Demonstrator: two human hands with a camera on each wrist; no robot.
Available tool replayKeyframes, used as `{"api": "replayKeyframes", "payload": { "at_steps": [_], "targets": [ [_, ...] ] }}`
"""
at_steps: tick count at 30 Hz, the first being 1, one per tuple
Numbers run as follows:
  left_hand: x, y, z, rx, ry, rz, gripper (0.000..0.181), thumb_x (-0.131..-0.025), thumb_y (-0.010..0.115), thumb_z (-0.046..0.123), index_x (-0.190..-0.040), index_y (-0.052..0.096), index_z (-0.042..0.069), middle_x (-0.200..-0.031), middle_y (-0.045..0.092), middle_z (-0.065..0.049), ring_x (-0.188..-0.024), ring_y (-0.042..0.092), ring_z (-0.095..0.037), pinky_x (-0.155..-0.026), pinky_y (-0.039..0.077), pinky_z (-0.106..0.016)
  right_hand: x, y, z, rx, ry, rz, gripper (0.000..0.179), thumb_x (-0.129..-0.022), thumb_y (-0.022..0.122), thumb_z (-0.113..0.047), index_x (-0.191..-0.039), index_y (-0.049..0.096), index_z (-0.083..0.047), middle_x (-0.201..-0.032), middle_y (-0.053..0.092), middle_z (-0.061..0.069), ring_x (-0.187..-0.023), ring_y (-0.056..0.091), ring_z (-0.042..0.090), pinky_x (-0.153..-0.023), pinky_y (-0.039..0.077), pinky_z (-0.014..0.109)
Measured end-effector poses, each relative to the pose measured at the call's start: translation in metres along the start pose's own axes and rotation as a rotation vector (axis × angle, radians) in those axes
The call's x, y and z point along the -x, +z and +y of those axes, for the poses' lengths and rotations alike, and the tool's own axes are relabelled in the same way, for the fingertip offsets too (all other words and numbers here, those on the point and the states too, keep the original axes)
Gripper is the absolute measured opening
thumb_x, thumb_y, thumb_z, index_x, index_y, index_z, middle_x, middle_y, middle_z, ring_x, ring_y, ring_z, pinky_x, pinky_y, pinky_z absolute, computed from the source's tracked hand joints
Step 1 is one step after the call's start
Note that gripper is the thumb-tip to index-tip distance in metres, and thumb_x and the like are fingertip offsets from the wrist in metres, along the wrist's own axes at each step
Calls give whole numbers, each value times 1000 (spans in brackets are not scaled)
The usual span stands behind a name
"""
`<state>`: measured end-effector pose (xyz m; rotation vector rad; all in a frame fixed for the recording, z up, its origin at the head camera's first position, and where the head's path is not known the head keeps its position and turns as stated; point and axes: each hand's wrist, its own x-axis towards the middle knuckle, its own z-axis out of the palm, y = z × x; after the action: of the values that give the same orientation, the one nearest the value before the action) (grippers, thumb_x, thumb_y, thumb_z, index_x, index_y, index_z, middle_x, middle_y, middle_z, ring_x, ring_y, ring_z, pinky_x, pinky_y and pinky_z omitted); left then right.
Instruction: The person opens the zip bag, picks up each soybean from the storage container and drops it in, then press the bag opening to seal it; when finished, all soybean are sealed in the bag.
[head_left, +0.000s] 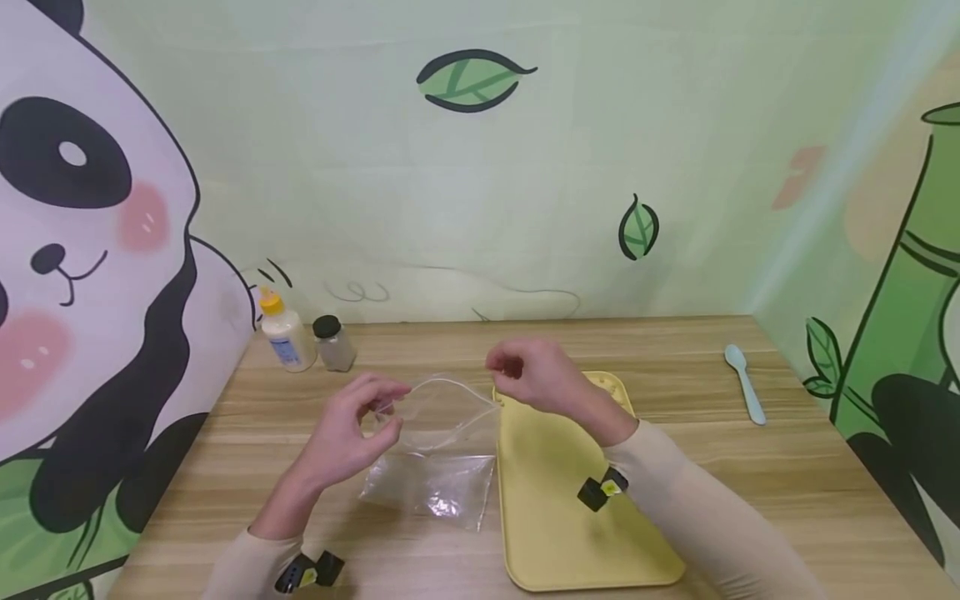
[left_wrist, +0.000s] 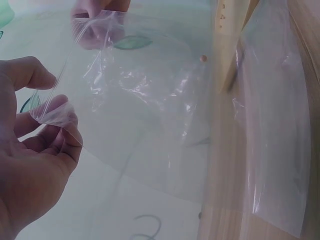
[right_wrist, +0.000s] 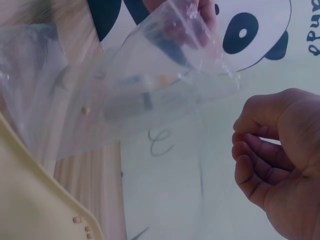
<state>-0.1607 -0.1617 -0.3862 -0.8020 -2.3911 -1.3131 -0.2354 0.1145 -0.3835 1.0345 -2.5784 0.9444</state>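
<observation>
Within left grip (head_left: pixel 348 429) — clear bag (head_left: pixel 442 479)

In front of you stretches a light brown wood-grain tabletop (head_left: pixel 690 383). Just right of its middle lies a yellow rectangular tray with rounded corners (head_left: pixel 547 500). Toward your far left stand a whitish bottle with a yellow cap and blue label (head_left: pixel 291 342) and — just beside it — a small clear jar with a black lid (head_left: pixel 336 350). A pale blue spoon (head_left: pixel 744 383) lies slanted toward your far right.
</observation>
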Motion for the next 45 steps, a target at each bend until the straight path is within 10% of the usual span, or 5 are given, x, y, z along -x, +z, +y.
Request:
{"api": "replayKeyframes", "payload": {
  "at_steps": [25,45],
  "targets": [
    [-1,2,-1,-20,-1,-6,36,-71,70,-14,-106,66,-5,-98,64,-10,-82,60,-28,-74,56,-30,1,12,-31,-86,-262,-8,11,-82,68,-1,-91,72,-7,-81,71,1,-69,59,5,-62,52,14],
    [-1,2,0,-20,10,-3,37,-71,70,-15,-107,65,-5,-100,64,-10,-84,57,-7,-75,57,-32,3,4,-25,-69,-233,37,9,-85,67,-4,-92,73,-6,-82,70,0,-70,57,6,-63,51,17]
  ]
}}
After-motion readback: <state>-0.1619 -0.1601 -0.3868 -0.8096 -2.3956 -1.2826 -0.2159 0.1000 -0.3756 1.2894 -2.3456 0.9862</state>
